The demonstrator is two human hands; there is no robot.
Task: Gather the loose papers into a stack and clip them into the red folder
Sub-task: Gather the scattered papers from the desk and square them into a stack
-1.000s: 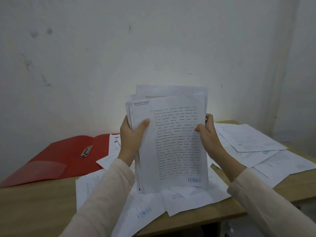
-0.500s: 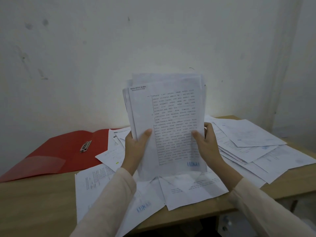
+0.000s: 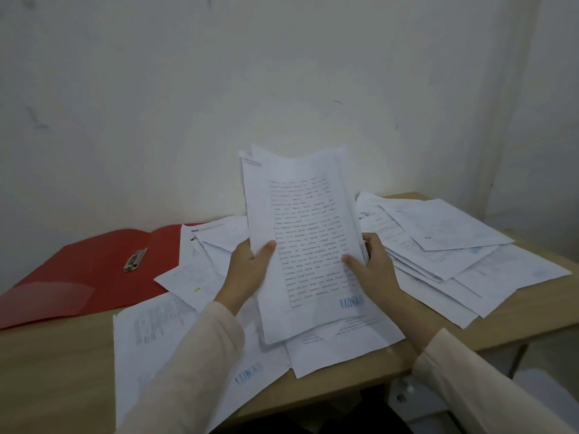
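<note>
White paper stack point(image 3: 308, 242) is standing upright, long axis vertical, leaning slightly left; left hand point(image 3: 249, 270) and right hand point(image 3: 374, 270) are gripping its lower sides.

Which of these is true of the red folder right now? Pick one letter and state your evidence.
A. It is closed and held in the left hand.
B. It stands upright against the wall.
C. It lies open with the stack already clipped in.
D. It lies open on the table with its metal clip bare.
D: the red folder lies open flat on the table, its metal clip holding nothing, while both hands grip the paper stack upright.
</note>
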